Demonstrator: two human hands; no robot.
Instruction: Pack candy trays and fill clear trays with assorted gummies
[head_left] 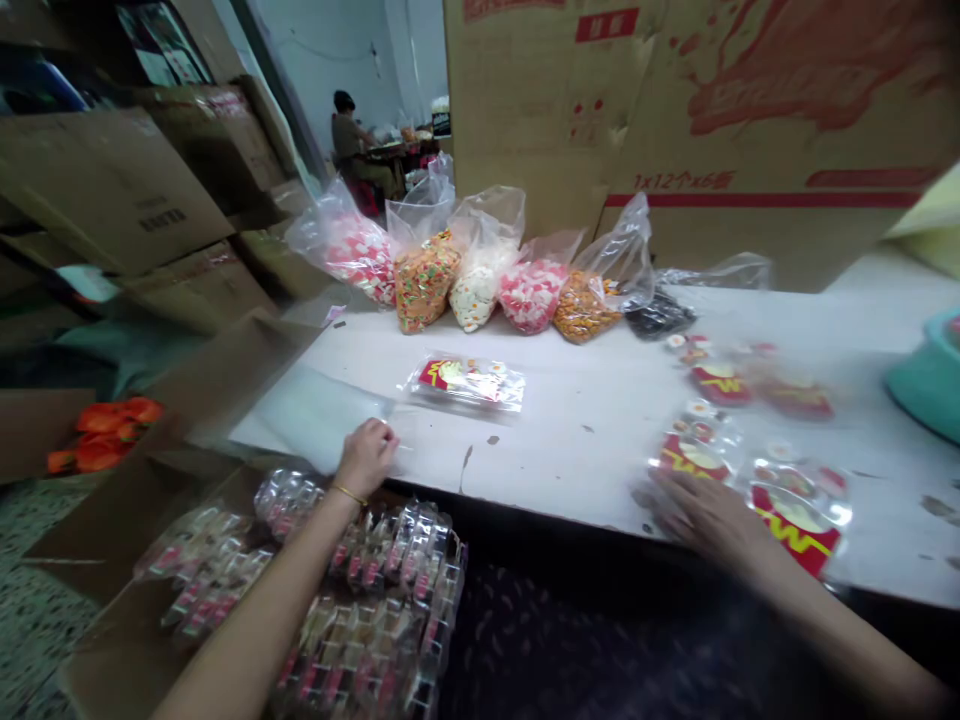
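Left hand (367,455), fingers curled, at the edge of clear sleeves (300,415) on the table (555,450); right hand (697,510), blurred, at a red-and-yellow packet (694,455); neither grip can be told. Behind, clear bags (425,285) contain small coloured pieces; the cardboard box (112,655) contains rows of clear packages (360,650).

Left hand (366,458), yellow band (349,493) at wrist, fingers curled at right edge of clear plastic sheets (307,415) on white tabletop (555,440). Right hand (701,510), blurred, at near side of a red-and-yellow item (690,455); grip unclear. Similar items (795,520) beside it. One clear packet (471,383) lies farther back, between hands. Filled plastic bags (427,280) stand in a row behind, large carton (675,100) beyond. Open box (101,650) of packed goods (352,645) below left forearm (255,620). Seated person (349,140) in background.
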